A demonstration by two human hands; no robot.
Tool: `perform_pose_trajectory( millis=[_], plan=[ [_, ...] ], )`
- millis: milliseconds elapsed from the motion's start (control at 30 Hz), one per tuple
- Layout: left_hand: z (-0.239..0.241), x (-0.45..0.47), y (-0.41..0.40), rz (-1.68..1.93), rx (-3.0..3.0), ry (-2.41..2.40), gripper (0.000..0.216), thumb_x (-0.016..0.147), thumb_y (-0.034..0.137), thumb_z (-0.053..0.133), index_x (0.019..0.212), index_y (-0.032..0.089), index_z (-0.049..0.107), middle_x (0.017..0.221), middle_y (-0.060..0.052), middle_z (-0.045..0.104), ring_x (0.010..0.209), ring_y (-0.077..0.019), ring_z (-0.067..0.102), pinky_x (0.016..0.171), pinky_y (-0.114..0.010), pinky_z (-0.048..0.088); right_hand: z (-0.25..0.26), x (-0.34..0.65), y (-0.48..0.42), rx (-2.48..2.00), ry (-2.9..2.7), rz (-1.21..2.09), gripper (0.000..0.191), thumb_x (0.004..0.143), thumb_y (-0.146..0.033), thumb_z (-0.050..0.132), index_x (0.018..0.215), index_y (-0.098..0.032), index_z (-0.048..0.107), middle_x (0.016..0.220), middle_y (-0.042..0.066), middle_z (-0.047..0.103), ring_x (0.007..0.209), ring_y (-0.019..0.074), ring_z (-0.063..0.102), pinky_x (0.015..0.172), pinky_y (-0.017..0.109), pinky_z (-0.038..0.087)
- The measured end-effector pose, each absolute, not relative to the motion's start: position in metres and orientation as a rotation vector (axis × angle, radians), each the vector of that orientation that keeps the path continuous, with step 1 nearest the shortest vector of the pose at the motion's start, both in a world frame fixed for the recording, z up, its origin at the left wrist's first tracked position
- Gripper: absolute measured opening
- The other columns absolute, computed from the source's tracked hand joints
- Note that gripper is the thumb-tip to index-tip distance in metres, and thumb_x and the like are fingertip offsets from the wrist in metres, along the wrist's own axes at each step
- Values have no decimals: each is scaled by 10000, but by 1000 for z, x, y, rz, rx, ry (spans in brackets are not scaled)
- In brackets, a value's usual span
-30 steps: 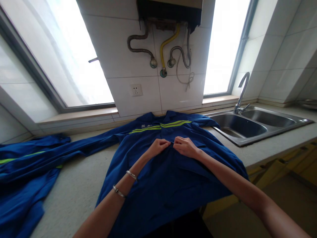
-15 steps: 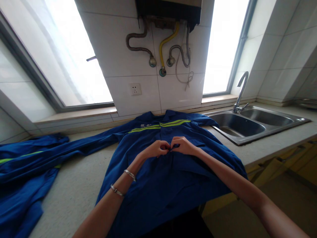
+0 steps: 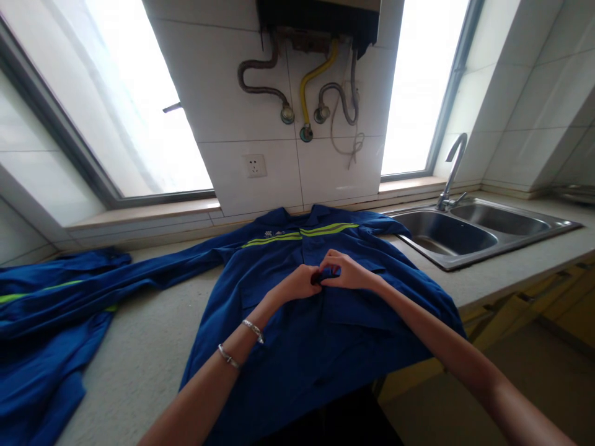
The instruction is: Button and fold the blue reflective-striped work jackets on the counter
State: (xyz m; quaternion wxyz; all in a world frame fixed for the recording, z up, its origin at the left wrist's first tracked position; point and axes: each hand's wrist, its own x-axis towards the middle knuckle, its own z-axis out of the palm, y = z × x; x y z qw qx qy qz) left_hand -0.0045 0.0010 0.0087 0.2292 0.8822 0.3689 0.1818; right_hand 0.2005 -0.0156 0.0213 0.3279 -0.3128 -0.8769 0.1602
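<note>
A blue work jacket (image 3: 279,365) with yellow-green reflective stripes across its chest lies spread front side up, its collar toward the wall and its lower edge hanging over the counter's front. At the middle of its front opening, my left hand (image 3: 301,282) pinches the cloth, two silver bracelets on that wrist. Close against it, my right hand (image 3: 346,270) grips the facing edge between thumb and fingers. The fingertips of both hands meet there, and they hide whatever small fastening lies between them.
More blue clothing (image 3: 41,347) with a reflective stripe is heaped on the left of the counter (image 3: 134,334). A double steel sink (image 3: 502,248) with a tap (image 3: 453,167) is set at the right. Hoses (image 3: 304,93) hang from a wall-mounted heater (image 3: 320,18).
My left hand has turned slightly, its wrist shifting right and its fingers curling more against the right hand. My right hand has moved a little right; the jacket lies almost the same.
</note>
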Motion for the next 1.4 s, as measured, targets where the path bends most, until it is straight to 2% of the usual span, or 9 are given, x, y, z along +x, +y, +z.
perform_pose_trajectory(
  millis=[167,300,500,800,900,1033,1133,1267,1400],
  plan=[
    [7,-9,5,595,2391,1022,104,708,223,543,756,145,591,652,20,581,597,-116,509,546,-214,349,23,201,-74,-896,-2506,93,450,646,-417,785,1022,-229,623,975,60,592,901,227,548,761,326,449],
    [6,-9,5,608,2386,1034,92,696,214,539,746,150,581,651,23,576,592,-110,503,550,-212,354,6,204,-99,-975,-2533,118,342,737,-199,676,1075,-199,628,1004,91,625,928,238,573,811,343,460],
    [11,-9,3,561,2377,1035,116,699,220,535,771,151,594,653,20,583,604,-117,518,566,-214,365,-10,217,-84,-1009,-2111,553,366,801,-100,493,1111,-200,658,999,63,674,915,196,627,837,332,488],
    [18,-13,4,579,2386,1012,137,692,190,545,816,159,596,670,26,577,598,-108,509,571,-212,366,-8,243,-81,-987,-1105,1236,591,657,-272,718,1235,-231,601,931,28,692,718,161,643,623,260,511],
    [29,-10,-3,751,2375,1061,71,710,211,562,758,158,568,626,41,530,572,-90,456,556,-205,341,-4,242,-85,-974,-1150,1107,660,669,-272,707,1309,-270,544,945,15,688,712,150,628,618,259,506],
    [43,4,-24,502,2287,826,291,817,354,529,612,148,525,555,38,484,536,-77,440,512,-193,313,-7,242,-79,-1077,-1261,833,368,716,-285,629,1070,-220,707,998,37,695,758,169,616,619,269,493],
    [36,27,-49,110,2308,595,328,806,479,583,769,157,632,621,14,588,549,-101,518,509,-200,348,-11,243,-72,-1126,-1251,795,351,723,-274,592,1043,-208,717,1025,39,699,781,186,618,616,279,488],
    [17,49,-70,103,2686,691,568,651,623,701,1022,197,641,662,-19,632,567,-168,556,518,-250,349,-13,243,-70,-1127,-1211,821,375,706,-281,628,1061,-196,713,977,40,710,737,179,611,596,274,480],
    [15,46,-66,45,2770,716,394,686,564,696,843,204,662,669,-31,645,550,-168,549,499,-257,331,-15,243,-69,-1114,-1214,834,434,685,-298,690,1102,-179,699,962,50,710,751,181,619,636,287,500]
  ],
)
